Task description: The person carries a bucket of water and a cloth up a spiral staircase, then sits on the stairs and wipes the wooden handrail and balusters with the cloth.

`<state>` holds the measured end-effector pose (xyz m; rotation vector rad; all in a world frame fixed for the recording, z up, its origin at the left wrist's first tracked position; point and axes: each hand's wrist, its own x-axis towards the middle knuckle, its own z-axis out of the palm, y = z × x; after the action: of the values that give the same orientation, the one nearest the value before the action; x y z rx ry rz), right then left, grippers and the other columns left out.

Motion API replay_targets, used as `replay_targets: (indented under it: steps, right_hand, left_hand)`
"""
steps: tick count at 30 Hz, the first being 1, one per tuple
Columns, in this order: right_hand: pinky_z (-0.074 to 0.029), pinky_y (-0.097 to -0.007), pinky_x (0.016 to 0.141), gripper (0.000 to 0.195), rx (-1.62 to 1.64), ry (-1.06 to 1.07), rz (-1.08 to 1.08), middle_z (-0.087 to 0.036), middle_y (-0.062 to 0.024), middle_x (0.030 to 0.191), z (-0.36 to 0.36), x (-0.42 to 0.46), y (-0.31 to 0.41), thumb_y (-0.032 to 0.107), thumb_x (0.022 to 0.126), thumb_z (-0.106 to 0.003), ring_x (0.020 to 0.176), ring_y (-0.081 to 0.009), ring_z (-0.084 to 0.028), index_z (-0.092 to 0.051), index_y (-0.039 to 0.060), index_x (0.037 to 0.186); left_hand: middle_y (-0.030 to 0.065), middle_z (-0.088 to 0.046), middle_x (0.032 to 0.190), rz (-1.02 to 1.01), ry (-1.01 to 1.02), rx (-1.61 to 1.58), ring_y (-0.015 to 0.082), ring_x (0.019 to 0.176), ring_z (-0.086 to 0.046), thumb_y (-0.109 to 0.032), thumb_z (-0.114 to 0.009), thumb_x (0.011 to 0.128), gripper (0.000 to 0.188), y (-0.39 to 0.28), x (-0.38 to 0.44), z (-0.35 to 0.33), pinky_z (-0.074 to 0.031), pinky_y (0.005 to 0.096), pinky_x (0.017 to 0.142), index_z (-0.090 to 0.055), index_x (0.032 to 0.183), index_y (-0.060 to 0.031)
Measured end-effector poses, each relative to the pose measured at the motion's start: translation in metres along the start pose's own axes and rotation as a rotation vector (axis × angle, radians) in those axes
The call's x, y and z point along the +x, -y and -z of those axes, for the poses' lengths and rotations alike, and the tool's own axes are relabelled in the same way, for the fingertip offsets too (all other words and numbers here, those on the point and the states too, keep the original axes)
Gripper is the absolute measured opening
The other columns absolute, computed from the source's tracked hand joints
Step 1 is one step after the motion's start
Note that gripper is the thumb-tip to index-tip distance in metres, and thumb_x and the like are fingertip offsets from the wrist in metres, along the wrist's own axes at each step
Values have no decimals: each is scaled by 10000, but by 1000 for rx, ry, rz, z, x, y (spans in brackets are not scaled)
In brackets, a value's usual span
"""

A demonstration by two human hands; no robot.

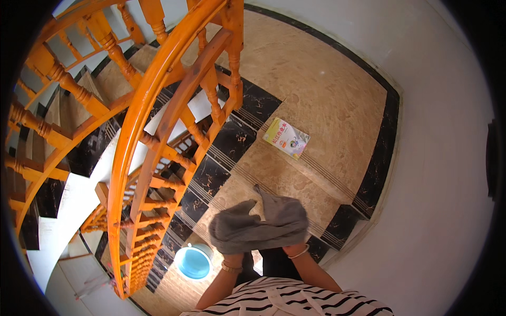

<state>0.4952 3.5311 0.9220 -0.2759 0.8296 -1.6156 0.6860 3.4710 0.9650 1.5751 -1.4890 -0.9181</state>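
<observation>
A grey cloth (pixel 259 235) is spread between my two hands, in front of my striped top and above the stair treads. Its upper corners hang loosely and uneven. The cloth hides most of my left hand (pixel 233 258), with a bracelet on the wrist below it. My right hand (pixel 294 249) is at the cloth's lower right edge, a light bangle on its wrist; its fingers are mostly covered by the fabric. To the left of my left hand, a light blue bucket (pixel 193 262) stands on a lower step.
A workbook (pixel 286 138) with a colourful printed cover lies at the landing's edge (pixel 316 94). On the left runs a curved wooden banister (pixel 130 130) with turned balusters, above the open stairwell. A white wall (pixel 438 150) rises at the right. Black marble-like borders edge the steps.
</observation>
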Motion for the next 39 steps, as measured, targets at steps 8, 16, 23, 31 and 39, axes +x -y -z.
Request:
replay_targets:
  steps: [8, 16, 23, 31, 39]
  right_hand:
    - [-325, -392, 1102, 433, 457, 543, -845, -392, -67, 1435, -79, 51, 24, 305, 1034, -289, 1301, -211, -406, -318, 117, 1423]
    - [-338, -320, 1070, 499, -454, 758, -616, -467, -69, 1347, -168, 109, 7, 185, 925, -556, 1232, -193, -453, -364, 58, 1368]
    - [-249, -377, 1123, 533, -1282, 1443, -146, -463, -109, 1384, -224, 164, -10, 267, 892, -618, 1291, -249, -407, -441, 70, 1354]
    - [-403, -441, 964, 472, -1104, 1524, -16, -598, -150, 1149, -283, 219, -34, 289, 734, -729, 1087, -363, -532, -600, 43, 1115]
    - [-381, -425, 1010, 489, -1030, 1898, -368, -597, -152, 1157, -262, 285, -107, 170, 689, -726, 1111, -368, -528, -596, 48, 1145]
  left_hand:
    - [88, -605, 924, 125, -140, 491, 271, 924, -586, -204, -633, 812, 280, -74, 75, 34, -472, 324, 776, -622, 1050, -56]
    - [68, -585, 996, 175, -30, 827, 230, 862, -551, -240, -543, 835, 227, -85, 122, 75, -452, 325, 746, -586, 1001, -91]
    - [76, -598, 993, 261, -391, -1264, 211, 991, -552, -173, -416, 951, 196, -38, 146, 90, -428, 316, 914, -554, 974, -37]
    - [126, -604, 1191, 437, -606, -1805, 244, 1021, -598, -210, -456, 980, 355, -15, 187, 98, -500, 362, 901, -527, 1237, 23]
    - [97, -579, 1184, 364, -850, -1233, 199, 945, -590, -97, -513, 936, 364, 70, 195, 47, -507, 331, 806, -476, 1284, 2]
